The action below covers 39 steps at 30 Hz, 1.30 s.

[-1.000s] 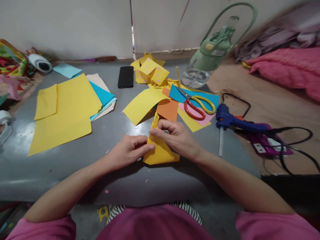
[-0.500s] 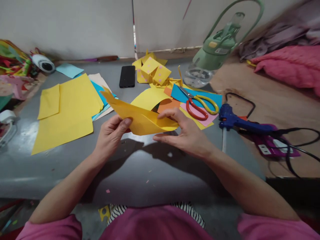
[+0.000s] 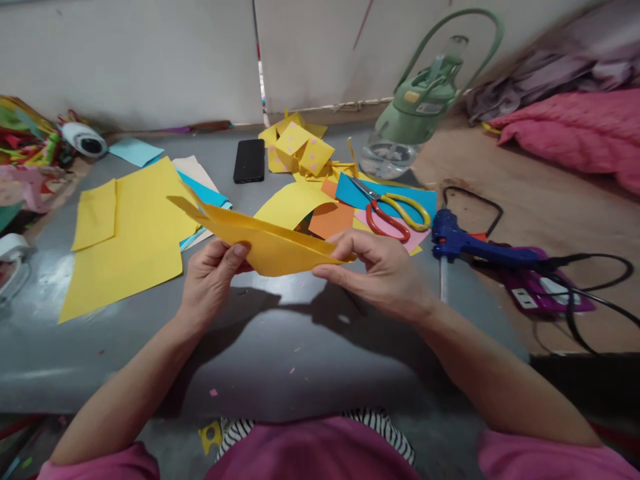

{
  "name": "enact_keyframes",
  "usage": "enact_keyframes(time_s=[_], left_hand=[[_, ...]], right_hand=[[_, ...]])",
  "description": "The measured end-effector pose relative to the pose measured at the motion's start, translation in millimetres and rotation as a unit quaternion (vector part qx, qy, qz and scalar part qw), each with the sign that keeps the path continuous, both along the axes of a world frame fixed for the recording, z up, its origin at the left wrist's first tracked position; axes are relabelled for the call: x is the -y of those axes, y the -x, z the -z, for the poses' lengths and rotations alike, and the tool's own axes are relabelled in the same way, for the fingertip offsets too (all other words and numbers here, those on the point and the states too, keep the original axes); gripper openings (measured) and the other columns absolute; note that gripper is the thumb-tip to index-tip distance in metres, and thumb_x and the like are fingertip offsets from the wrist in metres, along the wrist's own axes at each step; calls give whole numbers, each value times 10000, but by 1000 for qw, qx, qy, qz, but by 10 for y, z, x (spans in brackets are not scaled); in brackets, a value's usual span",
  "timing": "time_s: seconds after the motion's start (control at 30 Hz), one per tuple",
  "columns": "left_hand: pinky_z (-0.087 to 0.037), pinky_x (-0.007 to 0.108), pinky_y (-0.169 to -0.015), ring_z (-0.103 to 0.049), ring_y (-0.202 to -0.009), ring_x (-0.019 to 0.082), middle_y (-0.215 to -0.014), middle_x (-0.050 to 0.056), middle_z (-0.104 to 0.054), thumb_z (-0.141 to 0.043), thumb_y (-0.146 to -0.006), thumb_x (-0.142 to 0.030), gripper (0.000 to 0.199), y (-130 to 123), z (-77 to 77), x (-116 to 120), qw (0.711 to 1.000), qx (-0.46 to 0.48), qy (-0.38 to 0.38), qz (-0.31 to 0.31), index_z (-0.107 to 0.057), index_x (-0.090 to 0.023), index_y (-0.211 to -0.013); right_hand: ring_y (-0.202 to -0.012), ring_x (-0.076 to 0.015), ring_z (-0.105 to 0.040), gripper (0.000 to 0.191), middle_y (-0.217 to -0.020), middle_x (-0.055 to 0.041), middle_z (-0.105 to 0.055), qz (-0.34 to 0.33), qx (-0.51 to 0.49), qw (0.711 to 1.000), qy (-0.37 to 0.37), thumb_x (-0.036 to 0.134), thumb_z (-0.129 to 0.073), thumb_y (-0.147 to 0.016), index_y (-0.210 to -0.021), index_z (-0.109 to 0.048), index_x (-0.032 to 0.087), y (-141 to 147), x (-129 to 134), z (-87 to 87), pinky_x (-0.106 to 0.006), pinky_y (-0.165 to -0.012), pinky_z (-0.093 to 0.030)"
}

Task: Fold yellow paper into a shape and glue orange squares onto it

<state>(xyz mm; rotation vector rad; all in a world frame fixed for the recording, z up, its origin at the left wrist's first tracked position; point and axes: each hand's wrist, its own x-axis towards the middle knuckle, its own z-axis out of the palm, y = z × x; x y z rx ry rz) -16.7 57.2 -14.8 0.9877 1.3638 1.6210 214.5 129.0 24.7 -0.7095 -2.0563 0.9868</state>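
A folded piece of yellow paper (image 3: 273, 252) is held up above the grey table, its layers slightly apart along the upper edge. My left hand (image 3: 213, 277) pinches its lower left side between thumb and fingers. At the paper's right end, my right hand (image 3: 377, 270) has its thumb and fingers closed on the edge. Behind the paper lie a curved yellow sheet (image 3: 295, 202), an orange piece (image 3: 333, 220) and scissors (image 3: 395, 212) with red and yellow handles, resting on blue paper (image 3: 425, 199).
Yellow sheets (image 3: 145, 233) lie at the left, and a black phone (image 3: 249, 161) at the back. Yellow dotted paper shapes (image 3: 300, 147) sit beside a green bottle (image 3: 417, 103). A blue glue gun (image 3: 480, 248) and its cable are at the right, near a purple power strip (image 3: 525, 300).
My right hand has closed its fingers onto the paper's right end. The paper now looks flatter and has shifted a little left with my left hand. The camera view has moved slightly.
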Motion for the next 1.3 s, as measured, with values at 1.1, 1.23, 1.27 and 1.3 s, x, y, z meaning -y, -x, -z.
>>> enact_keyframes(time_s=[1.1, 1.23, 1.27, 1.3], left_hand=[[-551, 159, -577, -593, -554, 57, -685, -43, -676, -795, -812, -415, 220, -6, -1, -2, 998, 41, -48, -17, -718, -209, -810], [-565, 178, -577, -603, -559, 71, -671, -45, -660, -817, -775, -455, 284, -7, -11, -21, 998, 46, -39, -21, -700, -200, -818], [-562, 175, -566, -590, -543, 69, -644, -51, -640, -819, -768, -468, 303, -9, -13, -27, 998, 45, -41, -22, -690, -196, -802], [-556, 169, -556, -581, -532, 66, -624, -56, -621, -817, -766, -480, 319, -11, -15, -33, 998, 45, -42, -22, -680, -193, -786]], right_hand=[[-704, -131, -602, 317, -753, 3, -650, 8, -64, 995, 79, 464, -790, -817, -788, -607, 208, -66, -1, -44, -262, -677, -540], [-704, -136, -606, 332, -745, -2, -655, 8, -57, 995, 76, 491, -775, -826, -781, -612, 205, -74, -8, -44, -262, -665, -533], [-705, -136, -608, 331, -749, -4, -660, 9, -55, 996, 74, 492, -771, -829, -783, -614, 204, -74, -8, -44, -262, -663, -530], [-704, -136, -609, 329, -752, -6, -664, 10, -53, 996, 72, 493, -766, -834, -787, -617, 203, -74, -8, -45, -261, -658, -526]])
